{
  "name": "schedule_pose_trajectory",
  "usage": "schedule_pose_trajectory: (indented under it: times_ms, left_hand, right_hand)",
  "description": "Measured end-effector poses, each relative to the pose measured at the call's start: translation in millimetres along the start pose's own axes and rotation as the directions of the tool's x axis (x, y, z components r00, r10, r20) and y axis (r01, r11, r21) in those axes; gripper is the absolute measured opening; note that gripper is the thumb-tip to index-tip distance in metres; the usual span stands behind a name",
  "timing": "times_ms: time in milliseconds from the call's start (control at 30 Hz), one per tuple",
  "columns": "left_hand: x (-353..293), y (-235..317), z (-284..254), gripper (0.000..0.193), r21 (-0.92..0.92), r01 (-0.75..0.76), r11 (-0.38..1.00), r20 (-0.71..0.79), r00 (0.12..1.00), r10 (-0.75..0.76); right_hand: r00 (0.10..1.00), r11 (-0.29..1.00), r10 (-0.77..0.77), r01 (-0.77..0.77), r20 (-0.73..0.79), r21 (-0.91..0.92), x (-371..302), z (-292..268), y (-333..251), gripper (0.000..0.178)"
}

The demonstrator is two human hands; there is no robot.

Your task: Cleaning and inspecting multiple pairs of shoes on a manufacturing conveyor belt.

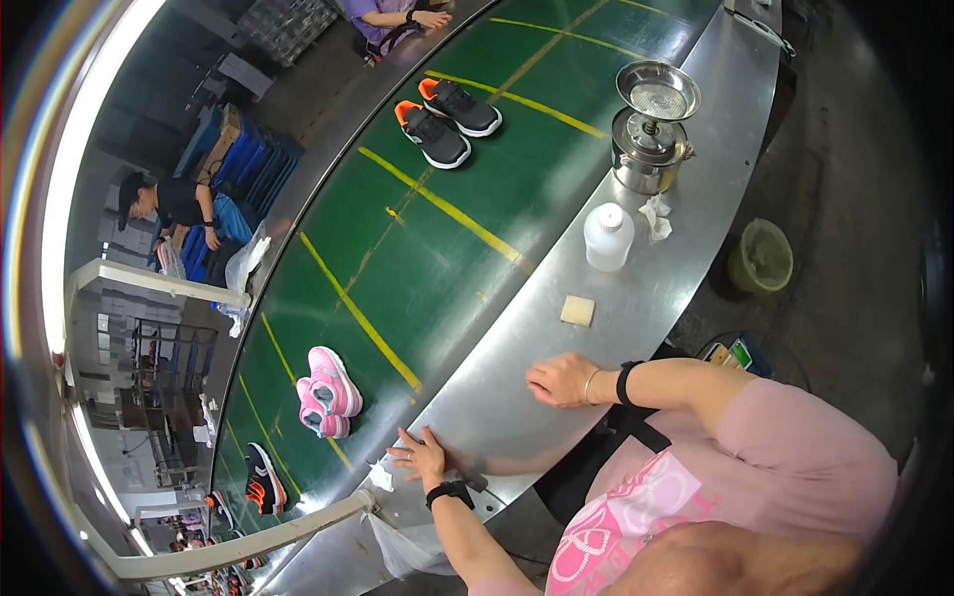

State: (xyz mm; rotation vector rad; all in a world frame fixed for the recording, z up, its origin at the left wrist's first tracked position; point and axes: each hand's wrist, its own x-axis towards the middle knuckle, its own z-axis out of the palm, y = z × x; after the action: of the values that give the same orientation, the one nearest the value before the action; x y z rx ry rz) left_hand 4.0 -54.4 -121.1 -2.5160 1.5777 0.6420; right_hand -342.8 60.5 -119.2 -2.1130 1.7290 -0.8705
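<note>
Factory floor stretches away on the left, with a long green conveyor belt marked by yellow lines curving from near to far, edged on its right by a brushed steel worktop. Both hands rest flat on that worktop, fingers spread and holding nothing: the left hand near the belt's edge, just beside a small crumpled white scrap, the right hand a little farther along. A pair of pink sneakers lies on the belt just to the left of the hands, not yet touched, so handling of them looks still ahead. Farther along, a pair of black sneakers with orange heels rides the belt. On the worktop beyond the right hand sit a small tan square block, a white plastic bottle and a metal pot with a funnel-shaped top.
</note>
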Motion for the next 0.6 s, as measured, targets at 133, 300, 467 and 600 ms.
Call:
schedule_pose_trajectory:
  times_ms: [133,300,467,600]
  left_hand:
    - [-1,6,3,0.075,-0.002,0.002,1.0,0.005,1.0,-0.002]
    - [3,-2,4,0.075,0.014,0.008,1.0,-0.022,1.0,-0.008]
    - [8,9,5,0.075,0.06,0.009,0.998,-0.001,1.0,-0.009]
    - [32,18,-25,0.083,0.286,-0.08,0.955,0.111,0.993,0.05]
  right_hand:
    - [1.0,0.998,0.011,-0.01,-0.015,0.055,-1,-5,4,0.013]
    - [1.0,0.999,0.001,-0.001,-0.012,0.048,1,-5,5,0.013]
    - [1.0,0.994,0.001,0.002,-0.03,0.11,3,-7,14,0.012]
    - [0.999,0.994,0.01,-0.007,-0.03,0.106,6,-15,18,0.013]
